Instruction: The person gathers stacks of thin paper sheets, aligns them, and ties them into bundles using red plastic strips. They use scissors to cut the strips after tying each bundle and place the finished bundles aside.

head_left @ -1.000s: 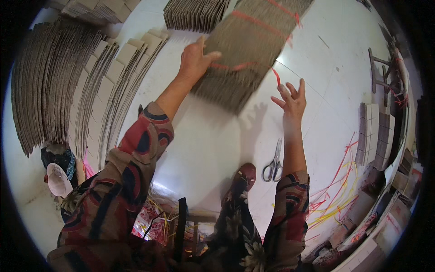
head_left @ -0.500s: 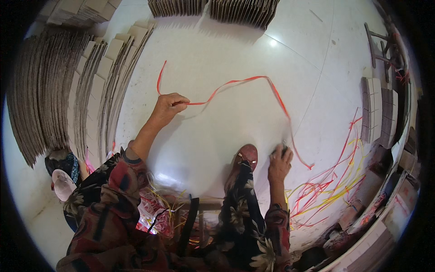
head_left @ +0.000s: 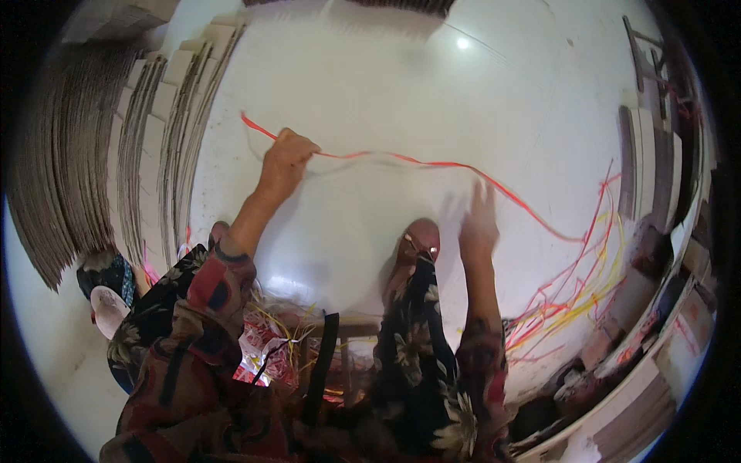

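My left hand (head_left: 284,163) is closed around a thin red strap (head_left: 432,163) close to its left end. The short tail sticks out up and to the left of the fist. From there the strap runs rightward above the pale floor, then slopes down toward a loose heap of red and yellow straps (head_left: 571,301). My right hand (head_left: 480,220) is just below the strap's middle, blurred by motion. Its fingers stretch up and look apart, and nothing shows in them. Whether the fingertips touch the strap is unclear.
Stacked cardboard sheets (head_left: 65,154) stand along the left, with smaller cardboard bundles (head_left: 644,166) at the right. More cardboard (head_left: 409,6) shows at the top edge. My shoe (head_left: 417,235) is between my arms. A tangle of straps (head_left: 266,347) lies by my knees.
My right hand has moved up toward the strap; the small dark object at its fingers no longer shows. The strap hangs straighter, its right end farther right. My left hand keeps its hold.
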### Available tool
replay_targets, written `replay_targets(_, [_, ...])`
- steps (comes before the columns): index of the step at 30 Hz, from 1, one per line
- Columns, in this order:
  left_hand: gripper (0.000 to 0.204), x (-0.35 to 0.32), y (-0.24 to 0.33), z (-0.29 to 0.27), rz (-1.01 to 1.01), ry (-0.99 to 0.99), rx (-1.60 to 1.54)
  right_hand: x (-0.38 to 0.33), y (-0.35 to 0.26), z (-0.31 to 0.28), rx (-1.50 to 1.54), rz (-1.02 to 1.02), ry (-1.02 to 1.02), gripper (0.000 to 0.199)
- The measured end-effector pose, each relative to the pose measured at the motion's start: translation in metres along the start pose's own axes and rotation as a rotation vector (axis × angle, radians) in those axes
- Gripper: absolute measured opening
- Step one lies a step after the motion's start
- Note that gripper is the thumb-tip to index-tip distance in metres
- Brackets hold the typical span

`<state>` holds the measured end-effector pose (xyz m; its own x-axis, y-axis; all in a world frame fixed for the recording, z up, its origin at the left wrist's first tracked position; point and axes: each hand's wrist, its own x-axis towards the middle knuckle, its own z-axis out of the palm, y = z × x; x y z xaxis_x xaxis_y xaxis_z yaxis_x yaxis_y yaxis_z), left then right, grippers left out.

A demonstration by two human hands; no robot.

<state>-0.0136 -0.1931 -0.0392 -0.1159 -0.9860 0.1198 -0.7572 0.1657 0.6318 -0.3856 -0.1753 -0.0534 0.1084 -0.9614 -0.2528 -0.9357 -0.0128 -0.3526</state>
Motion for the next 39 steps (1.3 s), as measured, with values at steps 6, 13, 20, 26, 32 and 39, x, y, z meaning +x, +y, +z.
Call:
replay_targets(6, [0.016, -0.012, -0.049, 0.020, -0.186, -0.039, 0.120, 0.065, 0.009, 0.039, -0.119, -0.037, 0.146, 0.038])
replay_targets(13, [0.011, -0.012, -0.055, 0.038, -0.143, -0.041, 0.214, 0.055, 0.024, 0.045, -0.116, -0.086, 0.143, 0.018])
replay_targets(20, [0.012, 0.042, -0.066, 0.045, -0.149, -0.028, 0.286, 0.093, 0.038, 0.033, -0.288, 0.077, 0.083, 0.010])
replay_targets(26, [0.038, 0.030, -0.050, -0.009, -0.023, -0.138, 0.055, 0.077, 0.030, 0.010, -0.100, -0.052, 0.241, 0.034])
replay_targets(32, [0.045, -0.119, -0.007, -0.250, -0.073, -0.768, 0.451, -0.013, -0.017, 0.014, 0.185, -0.106, 0.154, 0.038])
replay_targets(39, [0.034, -0.441, 0.098, -0.396, -0.977, 0.156, 0.458, -0.026, -0.141, -0.085, 0.777, -0.272, -0.392, 0.031])
